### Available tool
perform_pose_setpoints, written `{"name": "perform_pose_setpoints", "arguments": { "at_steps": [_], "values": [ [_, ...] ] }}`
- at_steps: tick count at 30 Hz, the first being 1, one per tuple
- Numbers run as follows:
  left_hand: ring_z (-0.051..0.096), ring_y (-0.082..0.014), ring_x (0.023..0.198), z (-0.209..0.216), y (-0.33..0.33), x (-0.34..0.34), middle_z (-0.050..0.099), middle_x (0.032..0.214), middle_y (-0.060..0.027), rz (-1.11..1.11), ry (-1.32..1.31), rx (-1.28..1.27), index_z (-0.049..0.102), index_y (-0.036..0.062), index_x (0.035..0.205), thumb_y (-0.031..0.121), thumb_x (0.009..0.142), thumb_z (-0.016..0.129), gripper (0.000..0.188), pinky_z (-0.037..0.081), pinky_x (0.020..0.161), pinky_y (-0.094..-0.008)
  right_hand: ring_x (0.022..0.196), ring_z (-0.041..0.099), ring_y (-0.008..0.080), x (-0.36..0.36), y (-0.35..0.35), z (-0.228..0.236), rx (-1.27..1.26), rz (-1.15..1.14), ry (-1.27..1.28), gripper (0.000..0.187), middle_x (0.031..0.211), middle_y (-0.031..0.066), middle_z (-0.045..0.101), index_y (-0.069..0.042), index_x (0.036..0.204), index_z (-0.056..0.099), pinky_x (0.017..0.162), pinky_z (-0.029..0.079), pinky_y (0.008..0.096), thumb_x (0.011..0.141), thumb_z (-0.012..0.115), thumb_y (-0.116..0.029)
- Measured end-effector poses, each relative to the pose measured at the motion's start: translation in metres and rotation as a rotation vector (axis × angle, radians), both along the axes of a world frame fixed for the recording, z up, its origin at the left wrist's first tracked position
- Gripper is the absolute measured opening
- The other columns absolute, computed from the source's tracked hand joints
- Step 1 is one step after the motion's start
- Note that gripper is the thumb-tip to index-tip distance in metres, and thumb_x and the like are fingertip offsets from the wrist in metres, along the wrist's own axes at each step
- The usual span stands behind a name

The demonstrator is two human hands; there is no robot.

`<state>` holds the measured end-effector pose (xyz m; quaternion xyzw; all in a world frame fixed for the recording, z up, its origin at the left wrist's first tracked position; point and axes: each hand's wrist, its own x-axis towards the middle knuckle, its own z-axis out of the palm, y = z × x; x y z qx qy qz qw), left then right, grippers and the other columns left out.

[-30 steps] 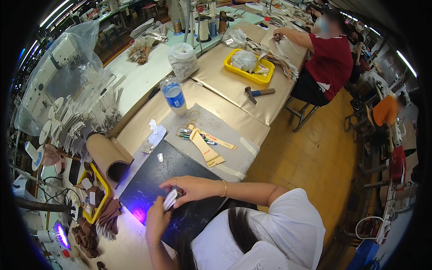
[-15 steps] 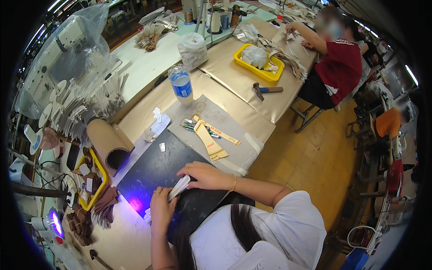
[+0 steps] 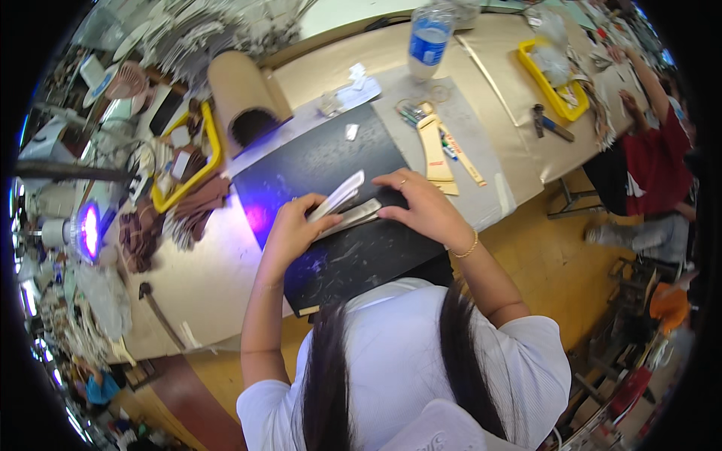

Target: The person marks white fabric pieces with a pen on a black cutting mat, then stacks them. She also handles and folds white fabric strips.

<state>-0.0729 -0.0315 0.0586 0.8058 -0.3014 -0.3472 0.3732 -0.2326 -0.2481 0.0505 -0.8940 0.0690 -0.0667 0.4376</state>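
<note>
My left hand is closed round a bundle of thin pale strips above the black mat. The strips fan into two groups: one slants upward, the other lies lower and points toward my right hand. That hand is curved, thumb and fingers apart, with the thumb tip at the end of the lower group. Whether the thumb presses on it I cannot tell. Just beyond my right hand lie cream card templates with several pens. A small white piece rests on the mat's far part.
A lamp glows purple at the left, beside a yellow basket and brown pieces. Behind stand a cardboard tube and a water bottle. A hammer and yellow tray lie right, near a co-worker.
The view has turned, so the table appears shifted. The strips, bunched together between both hands before, are now spread into two groups, and my right hand's fingers have come apart from them.
</note>
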Motion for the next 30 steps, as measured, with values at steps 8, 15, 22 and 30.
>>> {"name": "perform_pose_setpoints", "arguments": {
  "at_steps": [8, 15, 22, 30],
  "values": [
    [0.062, -0.0164, 0.069, 0.02, 0.01, 0.004, 0.07, 0.084, -0.0089, 0.067, -0.061, -0.073, 0.072, 0.0001, 0.112, 0.019, 0.083, 0.081, 0.036, 0.049, 0.068, -0.0305, 0.105, 0.057, 0.029, 0.011, 0.022, -0.004, -0.049, 0.078, -0.027, 0.04, 0.115, 0.0081, 0.063, -0.009, 0.12, 0.067, 0.094, 0.046, 0.0386, 0.084, 0.077, -0.02],
    [0.065, -0.0346, 0.085, 0.049, 0.03, 0.03, 0.066, 0.093, -0.0159, -0.005, -0.571, 0.085, 0.071, 0.002, 0.104, 0.013, 0.081, 0.077, 0.025, 0.051, 0.075, -0.0417, 0.107, 0.057, 0.0284, 0.012, 0.019, -0.012, -0.099, 0.041, -0.028, 0.036, 0.119, 0.0084, 0.063, -0.008, 0.119, 0.068, 0.093, 0.048, 0.0367, 0.085, 0.077, -0.018],
    [0.059, -0.0347, 0.1, -0.011, -0.012, 0.0, 0.063, 0.102, -0.0141, -0.059, -0.507, 0.02, 0.072, 0.0032, 0.106, 0.021, 0.082, 0.077, 0.03, 0.047, 0.089, -0.0433, 0.105, 0.058, 0.0295, 0.01, 0.005, -0.011, -0.089, -0.051, -0.096, 0.032, 0.113, 0.0081, 0.065, -0.007, 0.113, 0.07, 0.093, 0.046, 0.0391, 0.084, 0.077, -0.018],
    [0.057, -0.0334, 0.101, -0.014, -0.003, 0.003, 0.062, 0.105, -0.0131, -0.07, -0.463, 0.029, 0.073, 0.0057, 0.112, 0.023, 0.087, 0.073, 0.031, 0.045, 0.091, -0.0424, 0.094, 0.061, 0.0296, 0.069, -0.034, -0.028, -0.111, -0.15, -0.174, 0.026, 0.099, 0.0122, 0.062, -0.005, 0.112, 0.072, 0.084, 0.05, 0.0379, 0.088, 0.073, -0.014]
  ]
}}
